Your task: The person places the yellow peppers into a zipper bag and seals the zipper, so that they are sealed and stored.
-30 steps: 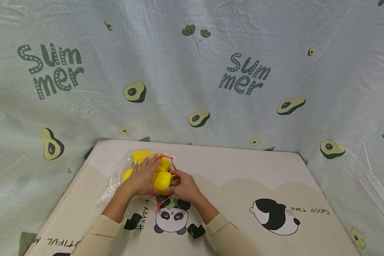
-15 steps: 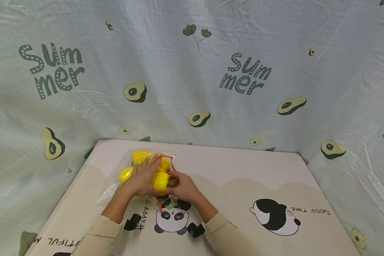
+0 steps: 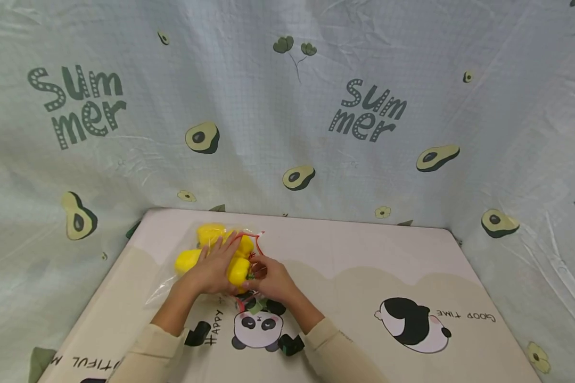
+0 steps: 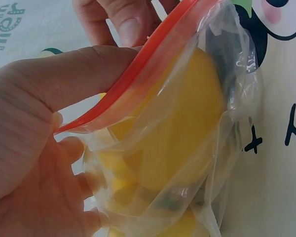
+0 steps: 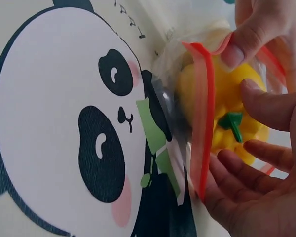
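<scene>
A clear plastic zip bag (image 3: 165,284) with a red zip edge (image 5: 203,123) lies on its side at the table's left, holding several yellow bell peppers (image 3: 211,233). My left hand (image 3: 214,271) spreads over it; in the left wrist view the thumb (image 4: 84,74) and fingers hold the bag by its red-edged mouth. At that mouth sits one yellow bell pepper (image 5: 222,98), its green stem (image 5: 231,121) facing outward. My right hand (image 3: 275,279) has its thumb and curled fingers around the stem end. The left hand covers part of the bag.
The table (image 3: 354,250) has a pale cover with printed pandas (image 3: 257,327) and lettering. Behind it and at both sides hangs a curtain (image 3: 249,106) printed with avocados. Small black devices (image 3: 198,333) sit by both wrists.
The pepper at the mouth has slid left, deeper into the bag, with my right hand following it slightly. Another pepper has shifted left inside. My left hand stays nearly still.
</scene>
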Available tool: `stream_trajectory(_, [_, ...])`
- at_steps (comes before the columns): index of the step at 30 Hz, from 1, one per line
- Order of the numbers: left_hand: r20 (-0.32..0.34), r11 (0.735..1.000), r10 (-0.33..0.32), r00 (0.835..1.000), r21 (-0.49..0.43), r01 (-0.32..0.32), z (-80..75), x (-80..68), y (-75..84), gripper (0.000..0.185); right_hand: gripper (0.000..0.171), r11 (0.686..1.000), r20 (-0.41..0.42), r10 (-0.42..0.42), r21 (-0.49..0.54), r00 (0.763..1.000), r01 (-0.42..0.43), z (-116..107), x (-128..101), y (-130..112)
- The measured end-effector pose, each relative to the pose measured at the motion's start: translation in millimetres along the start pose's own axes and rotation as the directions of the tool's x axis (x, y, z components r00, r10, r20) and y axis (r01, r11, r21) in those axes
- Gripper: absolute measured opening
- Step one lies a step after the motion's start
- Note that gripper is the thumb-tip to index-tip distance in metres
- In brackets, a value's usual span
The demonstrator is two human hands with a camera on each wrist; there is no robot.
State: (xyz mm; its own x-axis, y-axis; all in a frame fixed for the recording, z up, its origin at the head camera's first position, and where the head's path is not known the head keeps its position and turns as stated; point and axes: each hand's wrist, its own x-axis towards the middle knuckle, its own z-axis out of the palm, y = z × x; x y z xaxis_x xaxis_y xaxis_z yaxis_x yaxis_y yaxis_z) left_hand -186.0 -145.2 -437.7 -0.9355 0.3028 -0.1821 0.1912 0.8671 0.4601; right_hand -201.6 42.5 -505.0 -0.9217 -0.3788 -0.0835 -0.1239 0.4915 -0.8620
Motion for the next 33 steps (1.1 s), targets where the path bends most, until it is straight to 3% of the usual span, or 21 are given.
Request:
stream_trajectory(6, [0.001, 1.0, 0.004, 1.0, 0.004, -0.004, 0.6, -1.3, -0.5, 0.122, 0.053, 1.0, -0.019, -0.015, 0.026, 1.0, 0.015, 0.6, -0.8, 1.1])
stream_trajectory(14, [0.01, 1.0, 0.002, 1.0, -0.012, -0.002, 0.7, -2.2, -2.9, 0.122, 0.058, 0.994, -0.025, -0.015, -0.11, 1.0, 0.012, 4.3, 2.3, -2.7])
stream_trajectory(21, [0.01, 1.0, -0.006, 1.0, 0.0, 0.006, 2.1, -0.4, -3.6, 0.121, 0.055, 0.999, -0.015, 0.018, -0.026, 1.0, -0.019, 1.3, 1.5, -4.3])
stream_trajectory(33, [0.032, 1.0, -0.011, 0.999, -0.022, 0.012, 2.3, 0.6, -0.8, 0.122, 0.056, 0.992, -0.034, 0.015, -0.126, 0.999, -0.019, 5.2, 6.5, -6.9])
